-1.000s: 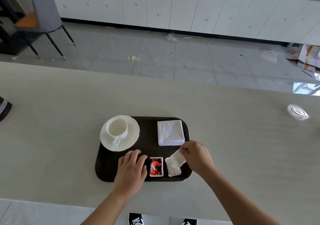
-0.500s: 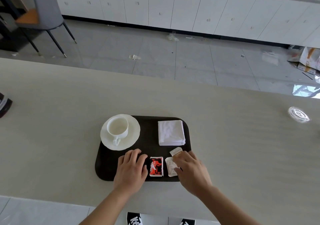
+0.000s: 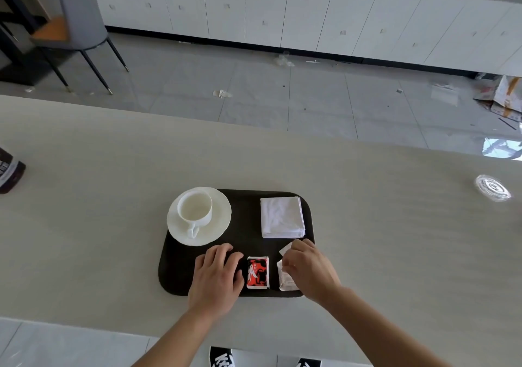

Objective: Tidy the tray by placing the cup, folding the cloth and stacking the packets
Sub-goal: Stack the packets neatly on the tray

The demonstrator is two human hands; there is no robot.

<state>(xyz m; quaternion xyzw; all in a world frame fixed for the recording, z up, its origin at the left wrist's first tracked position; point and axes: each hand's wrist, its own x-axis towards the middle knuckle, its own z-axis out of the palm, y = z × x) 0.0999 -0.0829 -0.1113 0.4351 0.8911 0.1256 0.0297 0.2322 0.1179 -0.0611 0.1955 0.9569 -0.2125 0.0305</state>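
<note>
Head view: cup (image 3: 195,208) and folded cloth (image 3: 282,221) sit on the tray (image 3: 180,270).
Left hand (image 3: 216,276): flat on tray, beside red packet (image 3: 257,272).
Right hand (image 3: 309,270): pinching white packet (image 3: 284,251) over second packet (image 3: 286,281).
My care: I square the edges before releasing.

tray (image 3: 245,222) dark, on counter (image 3: 84,225) | white cup (image 3: 195,207) upright on saucer (image 3: 219,226), tray's far-left, handle toward the person | cloth (image 3: 282,217) folded, far-right | left hand (image 3: 216,279) flat on tray, just beside red packet (image 3: 257,272) | right hand (image 3: 309,270) fingers curled on white packet (image 3: 285,250), corner poking out, over 2nd white packet (image 3: 286,282) lying flat
</note>
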